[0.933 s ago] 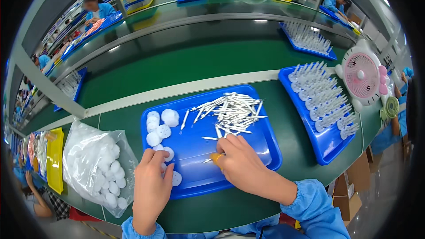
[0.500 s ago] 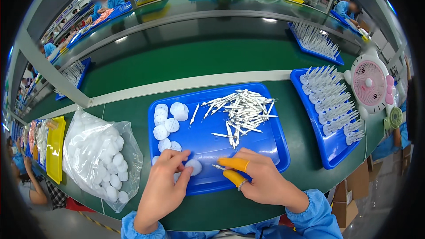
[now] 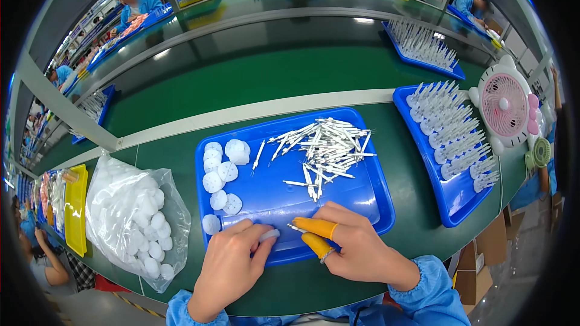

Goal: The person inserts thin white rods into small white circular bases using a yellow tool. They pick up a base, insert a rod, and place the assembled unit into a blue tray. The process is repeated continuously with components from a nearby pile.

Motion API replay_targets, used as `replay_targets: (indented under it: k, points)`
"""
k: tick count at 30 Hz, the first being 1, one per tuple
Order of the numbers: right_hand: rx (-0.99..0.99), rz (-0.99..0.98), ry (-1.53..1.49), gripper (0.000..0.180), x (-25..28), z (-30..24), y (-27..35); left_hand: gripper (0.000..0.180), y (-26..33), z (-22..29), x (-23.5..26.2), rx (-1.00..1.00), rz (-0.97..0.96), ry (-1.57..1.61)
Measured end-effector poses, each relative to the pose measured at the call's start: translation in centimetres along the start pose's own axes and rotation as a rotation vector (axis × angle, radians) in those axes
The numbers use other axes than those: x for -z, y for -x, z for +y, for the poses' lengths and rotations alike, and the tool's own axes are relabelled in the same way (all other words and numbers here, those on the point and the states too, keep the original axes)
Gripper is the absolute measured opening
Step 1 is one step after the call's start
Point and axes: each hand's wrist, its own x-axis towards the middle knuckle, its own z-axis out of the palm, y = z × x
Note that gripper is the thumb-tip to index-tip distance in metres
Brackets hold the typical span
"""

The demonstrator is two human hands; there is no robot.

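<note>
The white disc (image 3: 269, 235), pinched in the left hand (image 3: 232, 258) over the near edge of the blue tray (image 3: 269, 196), has tipped nearly edge-on since half a second ago, probably turning a face toward the thin white stick (image 3: 295, 228). The right hand (image 3: 359, 244) clamps that stick in yellow-covered fingertips (image 3: 318, 227), close to the left but apart. Inside the blue tray, loose discs (image 3: 212, 182) line its left and heaped sticks (image 3: 326, 148) its far right; a bag of white rounds (image 3: 118, 205) sits left of it.
</note>
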Motion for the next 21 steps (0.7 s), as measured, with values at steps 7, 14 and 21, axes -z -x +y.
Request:
replay_targets:
  k: [7,14,21]
  points:
    - [-0.006,-0.003,-0.051,0.054,0.7,-0.5,0.2,0.018,-0.1,-0.3,-1.4,0.029,0.162,0.587]
    - [0.138,0.004,0.098,0.053,-0.4,0.0,0.4,0.017,-0.2,0.1,-3.1,0.151,0.245,0.742]
    - [0.088,-0.035,0.179,0.043,-0.4,0.4,0.5,0.018,-0.4,0.3,-2.9,0.04,0.27,0.508]
